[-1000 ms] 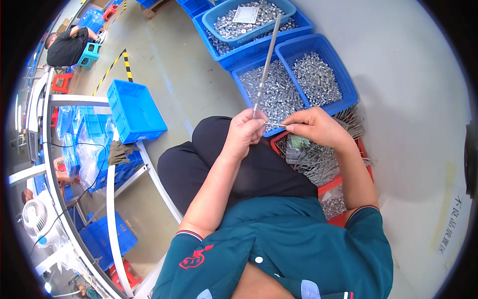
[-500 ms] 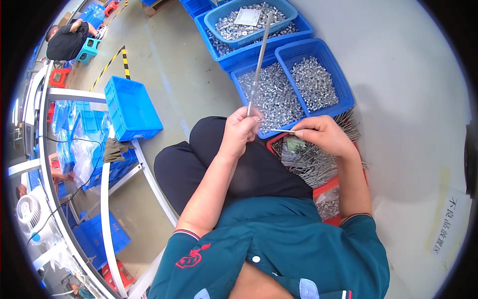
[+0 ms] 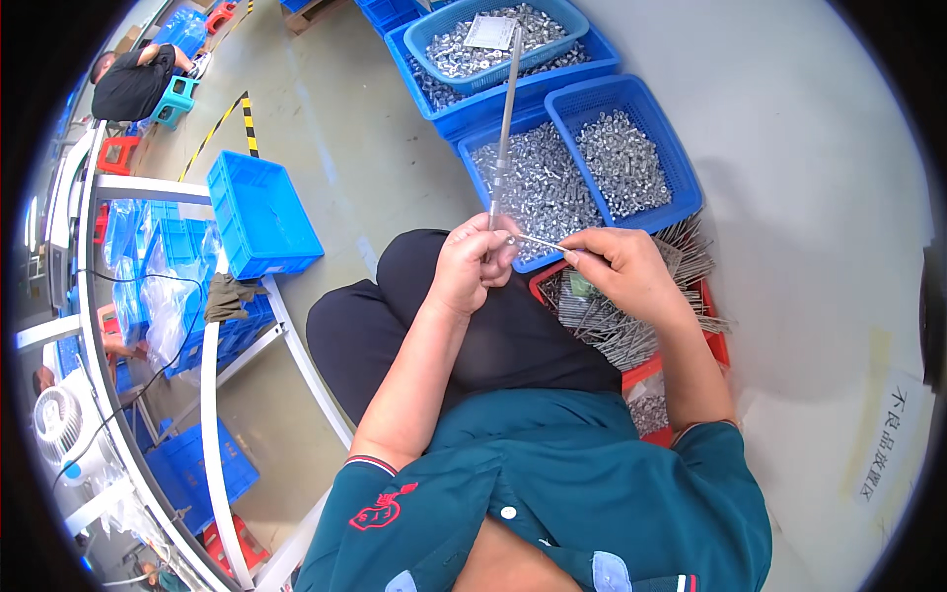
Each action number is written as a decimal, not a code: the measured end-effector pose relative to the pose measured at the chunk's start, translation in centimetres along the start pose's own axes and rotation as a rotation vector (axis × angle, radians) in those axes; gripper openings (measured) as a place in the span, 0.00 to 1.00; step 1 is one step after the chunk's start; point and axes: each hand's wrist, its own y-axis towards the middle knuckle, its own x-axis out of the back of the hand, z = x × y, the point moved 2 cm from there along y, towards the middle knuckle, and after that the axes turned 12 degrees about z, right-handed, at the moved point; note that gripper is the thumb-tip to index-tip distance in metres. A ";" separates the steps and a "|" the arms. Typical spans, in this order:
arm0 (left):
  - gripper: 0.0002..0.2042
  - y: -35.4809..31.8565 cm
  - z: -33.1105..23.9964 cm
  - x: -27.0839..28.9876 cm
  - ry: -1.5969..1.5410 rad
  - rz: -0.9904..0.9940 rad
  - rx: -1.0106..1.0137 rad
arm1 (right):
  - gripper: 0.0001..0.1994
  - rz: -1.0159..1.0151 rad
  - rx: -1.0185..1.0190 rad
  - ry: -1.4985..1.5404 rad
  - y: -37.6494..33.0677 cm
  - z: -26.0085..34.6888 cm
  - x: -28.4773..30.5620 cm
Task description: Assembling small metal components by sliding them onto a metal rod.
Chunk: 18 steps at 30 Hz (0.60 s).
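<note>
My left hand (image 3: pixel 468 268) is closed round the lower end of a long, thin silvery rod (image 3: pixel 506 123), which stands up and away from me over the metal parts. At its fingertips there seems to be a small metal piece, too small to name. My right hand (image 3: pixel 623 271) pinches a thin metal pin (image 3: pixel 542 243) between thumb and forefinger. The pin's far end meets the left fingertips. Beyond the hands lies a blue basket (image 3: pixel 555 111) split in two parts, both filled with small silvery metal fittings. Below the right forearm, a red bin (image 3: pixel 712 347) holds many long metal pins.
A light-blue basket (image 3: pixel 415 45) of metal fittings, with a white label on top, sits on a larger blue crate (image 3: pixel 449 120). At left, an open blue crate (image 3: pixel 264 212) rests by a white frame (image 3: pixel 209 424). Far left, a person (image 3: pixel 133 87) sits on a stool.
My right hand has moved left and brought the pin's end to the left fingertips. The long rod in my left hand has tipped slightly left.
</note>
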 end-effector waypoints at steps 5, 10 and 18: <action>0.08 -0.1 0.0 0.7 -0.030 0.052 0.002 | 0.07 -0.011 -0.144 0.190 -0.4 0.1 0.0; 0.08 -0.3 -0.2 0.9 -0.082 0.079 -0.009 | 0.10 0.092 -0.353 0.179 -2.8 -8.7 -3.0; 0.08 -0.3 0.1 0.6 -0.127 0.144 0.031 | 0.14 0.109 -0.767 -0.295 -10.9 -21.5 -5.7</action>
